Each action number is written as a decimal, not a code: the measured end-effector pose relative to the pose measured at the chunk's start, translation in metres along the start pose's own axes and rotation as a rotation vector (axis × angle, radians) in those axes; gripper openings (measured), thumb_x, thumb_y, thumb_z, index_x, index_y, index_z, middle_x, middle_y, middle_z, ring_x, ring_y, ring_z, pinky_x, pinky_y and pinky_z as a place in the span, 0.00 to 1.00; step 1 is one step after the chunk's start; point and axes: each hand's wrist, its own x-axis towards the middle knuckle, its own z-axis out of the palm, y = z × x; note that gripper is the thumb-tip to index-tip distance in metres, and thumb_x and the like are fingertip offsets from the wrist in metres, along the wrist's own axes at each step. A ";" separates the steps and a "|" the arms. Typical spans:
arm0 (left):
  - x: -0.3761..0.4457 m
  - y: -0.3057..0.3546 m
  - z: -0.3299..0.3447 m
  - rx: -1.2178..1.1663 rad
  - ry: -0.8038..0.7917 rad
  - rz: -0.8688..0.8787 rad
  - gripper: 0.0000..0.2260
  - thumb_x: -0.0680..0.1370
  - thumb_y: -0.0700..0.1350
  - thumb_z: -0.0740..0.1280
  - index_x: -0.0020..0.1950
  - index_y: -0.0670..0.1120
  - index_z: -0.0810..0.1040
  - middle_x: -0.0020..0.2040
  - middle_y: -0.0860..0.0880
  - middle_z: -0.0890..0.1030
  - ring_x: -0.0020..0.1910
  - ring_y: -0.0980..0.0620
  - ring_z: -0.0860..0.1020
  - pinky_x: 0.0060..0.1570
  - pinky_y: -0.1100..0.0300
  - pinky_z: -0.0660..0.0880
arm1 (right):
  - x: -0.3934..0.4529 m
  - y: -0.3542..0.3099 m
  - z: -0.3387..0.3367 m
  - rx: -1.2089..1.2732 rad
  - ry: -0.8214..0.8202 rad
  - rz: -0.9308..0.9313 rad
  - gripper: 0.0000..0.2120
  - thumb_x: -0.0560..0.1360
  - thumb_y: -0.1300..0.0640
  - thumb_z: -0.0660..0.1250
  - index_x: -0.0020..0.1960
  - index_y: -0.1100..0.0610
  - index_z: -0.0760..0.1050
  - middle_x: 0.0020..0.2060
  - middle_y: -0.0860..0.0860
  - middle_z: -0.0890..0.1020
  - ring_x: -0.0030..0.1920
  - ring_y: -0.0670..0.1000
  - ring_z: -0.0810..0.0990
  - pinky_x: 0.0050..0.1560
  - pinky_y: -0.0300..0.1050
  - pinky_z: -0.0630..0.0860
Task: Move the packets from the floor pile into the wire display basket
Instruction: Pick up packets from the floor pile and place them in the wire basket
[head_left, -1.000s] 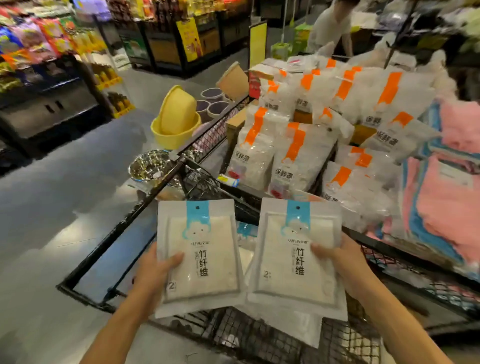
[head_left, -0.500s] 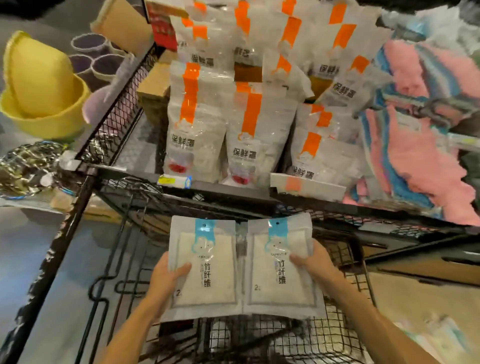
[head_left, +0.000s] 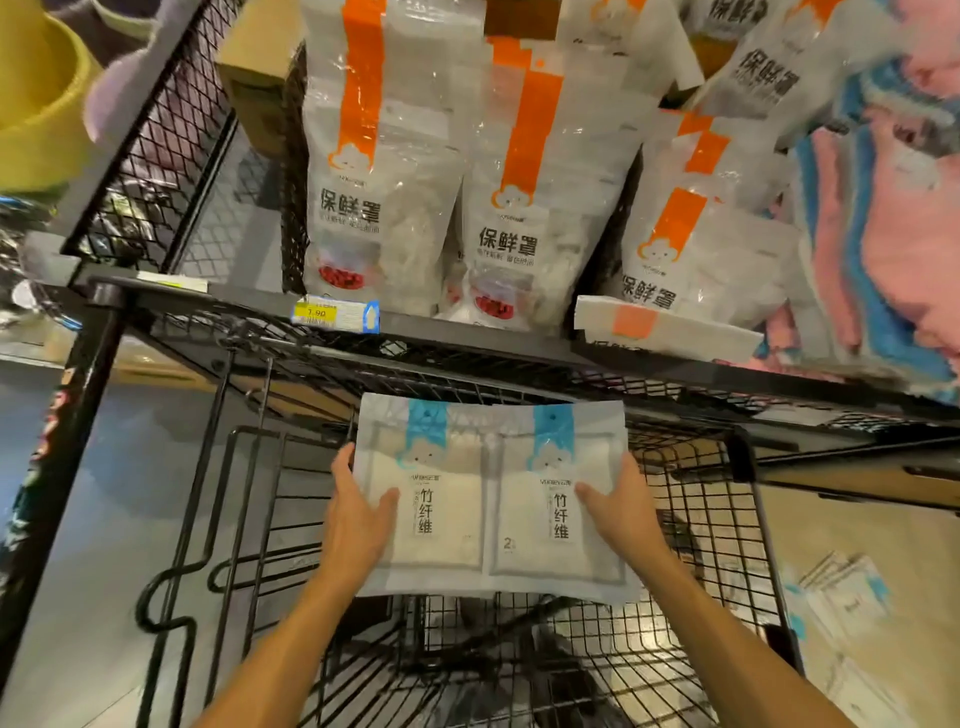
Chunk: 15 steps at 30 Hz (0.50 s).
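Packets, two of them side by side, are held flat over the wire basket (head_left: 717, 519) of a shop display, one in each of a person's hands. The left hand (head_left: 358, 519) grips the left packet (head_left: 436, 499) by its outer edge, thumb curled over the front and fingers behind; the right hand (head_left: 621, 514) holds the right packet (head_left: 550, 499) the same way. Both packets lie with their long axis running away from the hands, blue header strips at the far end, inner edges touching or just overlapping. The basket opens directly beneath and beyond the hands, so the coming move looks like a short lowering forward and down, neither hand clearly nearer. The packets are slick, translucent plastic pouches with a pale flat pad inside, likely limp and slippery. The basket is thin black grid wire. Beyond the hands, on the shelf (head_left: 467, 343) above, stand glossy orange-striped bags (head_left: 374, 197); more packets (head_left: 841, 597) lie on the floor to the right of the right hand.
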 end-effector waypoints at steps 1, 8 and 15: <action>-0.001 -0.004 0.002 0.088 0.008 0.050 0.36 0.79 0.41 0.71 0.81 0.52 0.54 0.67 0.47 0.72 0.64 0.47 0.75 0.59 0.47 0.77 | -0.002 0.002 0.003 -0.002 0.019 -0.002 0.22 0.78 0.62 0.72 0.67 0.54 0.66 0.53 0.50 0.81 0.51 0.52 0.85 0.49 0.59 0.86; -0.004 -0.024 0.021 0.810 0.046 0.241 0.31 0.81 0.62 0.61 0.82 0.53 0.60 0.73 0.38 0.65 0.69 0.40 0.66 0.66 0.45 0.69 | -0.009 0.014 0.019 -0.257 0.108 -0.111 0.41 0.80 0.56 0.70 0.83 0.56 0.48 0.75 0.58 0.63 0.73 0.57 0.69 0.72 0.56 0.72; -0.006 -0.026 0.025 0.992 -0.037 0.278 0.31 0.85 0.60 0.45 0.84 0.48 0.44 0.84 0.42 0.43 0.83 0.43 0.46 0.79 0.46 0.52 | -0.006 0.018 0.019 -0.875 0.171 -0.335 0.32 0.82 0.49 0.60 0.82 0.56 0.54 0.81 0.60 0.58 0.81 0.60 0.58 0.80 0.60 0.58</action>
